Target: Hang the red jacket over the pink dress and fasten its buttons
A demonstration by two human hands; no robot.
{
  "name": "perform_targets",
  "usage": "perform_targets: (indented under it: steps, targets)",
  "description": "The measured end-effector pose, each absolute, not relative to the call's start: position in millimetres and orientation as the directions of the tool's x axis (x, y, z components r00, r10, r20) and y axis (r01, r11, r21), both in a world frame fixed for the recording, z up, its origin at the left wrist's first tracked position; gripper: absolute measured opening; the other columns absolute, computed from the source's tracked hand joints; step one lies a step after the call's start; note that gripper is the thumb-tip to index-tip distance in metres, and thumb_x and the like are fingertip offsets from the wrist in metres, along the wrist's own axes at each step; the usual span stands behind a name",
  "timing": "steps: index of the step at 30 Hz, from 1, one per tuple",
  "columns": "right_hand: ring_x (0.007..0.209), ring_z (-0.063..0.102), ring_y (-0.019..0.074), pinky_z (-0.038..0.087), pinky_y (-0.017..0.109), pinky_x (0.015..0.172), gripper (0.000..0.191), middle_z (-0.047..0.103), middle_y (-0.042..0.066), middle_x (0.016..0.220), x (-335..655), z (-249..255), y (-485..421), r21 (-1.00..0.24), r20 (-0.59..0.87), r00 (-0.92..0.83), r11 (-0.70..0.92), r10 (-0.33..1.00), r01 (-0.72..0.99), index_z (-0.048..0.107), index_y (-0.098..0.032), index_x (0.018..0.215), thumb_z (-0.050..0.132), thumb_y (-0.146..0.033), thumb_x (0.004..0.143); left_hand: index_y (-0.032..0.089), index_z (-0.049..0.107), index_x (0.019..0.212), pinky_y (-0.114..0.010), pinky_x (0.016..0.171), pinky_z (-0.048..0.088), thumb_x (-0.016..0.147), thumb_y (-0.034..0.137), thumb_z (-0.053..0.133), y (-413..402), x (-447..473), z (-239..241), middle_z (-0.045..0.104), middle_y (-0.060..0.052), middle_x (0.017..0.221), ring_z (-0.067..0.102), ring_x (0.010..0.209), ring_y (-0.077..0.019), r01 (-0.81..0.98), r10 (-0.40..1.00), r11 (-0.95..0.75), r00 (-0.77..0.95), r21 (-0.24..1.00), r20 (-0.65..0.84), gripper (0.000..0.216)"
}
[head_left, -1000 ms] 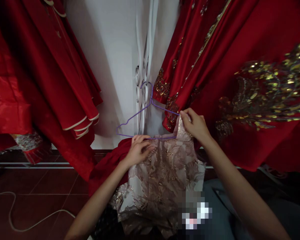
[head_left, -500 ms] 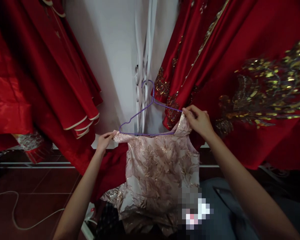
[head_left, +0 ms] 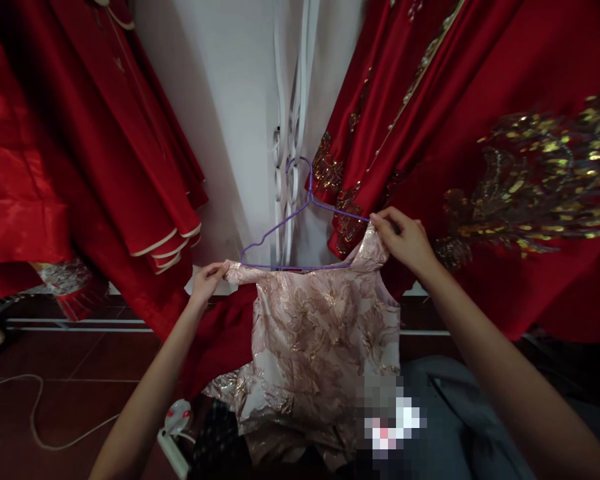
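Note:
A pale pink dress (head_left: 320,333) with gold floral brocade hangs from a thin purple wire hanger (head_left: 300,213) in front of me. My left hand (head_left: 207,280) pinches the dress's left shoulder at the hanger's left end. My right hand (head_left: 405,240) is closed on the right shoulder strap and the hanger's right arm. The hanger's hook points up, close to a white ornamental grille (head_left: 290,147). The dress's lower part bunches over my lap.
Red satin gowns (head_left: 105,147) hang at the left. A red gown with gold sequin embroidery (head_left: 505,173) hangs at the right. A white wall (head_left: 230,100) is behind. On the dark red tiled floor lie a white cord (head_left: 35,413) and a power strip (head_left: 173,433).
My left hand has moved from the middle of the neckline out to the dress's left shoulder, spreading the dress along the hanger. My right hand has risen slightly with the hanger.

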State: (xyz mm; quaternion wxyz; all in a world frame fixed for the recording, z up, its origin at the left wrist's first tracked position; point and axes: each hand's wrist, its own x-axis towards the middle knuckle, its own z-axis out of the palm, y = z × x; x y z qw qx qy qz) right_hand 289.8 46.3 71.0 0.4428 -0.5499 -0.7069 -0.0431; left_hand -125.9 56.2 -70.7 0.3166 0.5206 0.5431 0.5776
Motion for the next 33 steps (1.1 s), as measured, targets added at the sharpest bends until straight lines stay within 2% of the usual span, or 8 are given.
perform_targets:
  steps: [9, 16, 21, 26, 29, 31, 33]
  targets:
    - [0.053, 0.04, 0.0096, 0.031, 0.022, 0.053, 0.035, 0.05, -0.003, 0.059, 297, 71, 53, -0.46, 0.634, -0.026, 0.404, 0.773, 0.791, 0.057, -0.02, 0.078, 0.046, -0.052, 0.085, 0.018, 0.072, 0.086, -0.029, 0.084, 0.046, 0.062, 0.049, 0.07, 51, -129, -69, 0.071, -0.006, 0.092, 0.062, 0.089, -0.0204, 0.261, 0.908, -0.221, -0.297, 0.94, 0.296, 0.039]
    - [0.052, 0.041, 0.0096, 0.031, 0.022, 0.053, 0.035, 0.051, -0.003, 0.058, 294, 73, 50, -0.446, 0.641, -0.028, 0.402, 0.767, 0.8, 0.057, -0.02, 0.078, 0.046, -0.052, 0.086, 0.014, 0.072, 0.084, -0.031, 0.086, 0.043, 0.059, 0.049, 0.072, 52, -130, -73, 0.071, -0.009, 0.093, 0.061, 0.093, -0.0226, 0.204, 0.94, -0.101, -0.301, 0.974, 0.161, 0.043]
    - [0.054, 0.042, 0.0101, 0.032, 0.022, 0.054, 0.036, 0.051, -0.002, 0.059, 295, 75, 48, -0.433, 0.637, -0.034, 0.394, 0.77, 0.81, 0.058, -0.02, 0.078, 0.046, -0.053, 0.085, 0.015, 0.071, 0.084, -0.03, 0.085, 0.044, 0.059, 0.047, 0.073, 56, -130, -72, 0.07, -0.008, 0.097, 0.061, 0.093, -0.021, 0.182, 0.916, -0.171, -0.333, 0.968, 0.224, 0.04]
    - [0.056, 0.044, 0.011, 0.034, 0.023, 0.056, 0.037, 0.054, -0.002, 0.062, 290, 71, 49, -0.423, 0.633, -0.038, 0.387, 0.773, 0.819, 0.059, -0.02, 0.079, 0.046, -0.054, 0.084, 0.015, 0.072, 0.084, -0.029, 0.078, 0.046, 0.065, 0.049, 0.069, 65, -107, -42, 0.071, -0.008, 0.091, 0.061, 0.086, -0.0199, 0.222, 0.901, -0.302, -0.252, 0.927, 0.354, 0.039]
    - [0.056, 0.045, 0.0124, 0.036, 0.024, 0.056, 0.037, 0.055, -0.002, 0.062, 285, 59, 52, -0.464, 0.619, -0.039, 0.405, 0.785, 0.788, 0.058, -0.021, 0.078, 0.045, -0.055, 0.084, 0.016, 0.072, 0.087, -0.027, 0.076, 0.046, 0.067, 0.05, 0.067, 72, -88, -13, 0.071, -0.006, 0.092, 0.061, 0.086, -0.0192, 0.261, 0.875, -0.417, -0.143, 0.871, 0.462, 0.04]
    - [0.057, 0.046, 0.0134, 0.037, 0.024, 0.055, 0.037, 0.053, -0.002, 0.062, 283, 51, 56, -0.509, 0.62, -0.031, 0.432, 0.784, 0.745, 0.056, -0.022, 0.075, 0.044, -0.056, 0.084, 0.016, 0.073, 0.087, -0.026, 0.075, 0.046, 0.069, 0.053, 0.065, 75, -83, 0, 0.071, -0.005, 0.088, 0.061, 0.084, -0.0191, 0.261, 0.876, -0.45, -0.056, 0.854, 0.479, 0.042]
    - [0.058, 0.047, 0.0141, 0.038, 0.025, 0.055, 0.037, 0.052, -0.001, 0.062, 285, 44, 61, -0.541, 0.624, -0.025, 0.456, 0.781, 0.707, 0.054, -0.022, 0.072, 0.043, -0.055, 0.084, 0.013, 0.072, 0.085, -0.027, 0.074, 0.046, 0.074, 0.059, 0.056, 79, -86, 1, 0.07, -0.005, 0.081, 0.061, 0.08, -0.0194, 0.217, 0.902, -0.416, -0.025, 0.883, 0.431, 0.05]
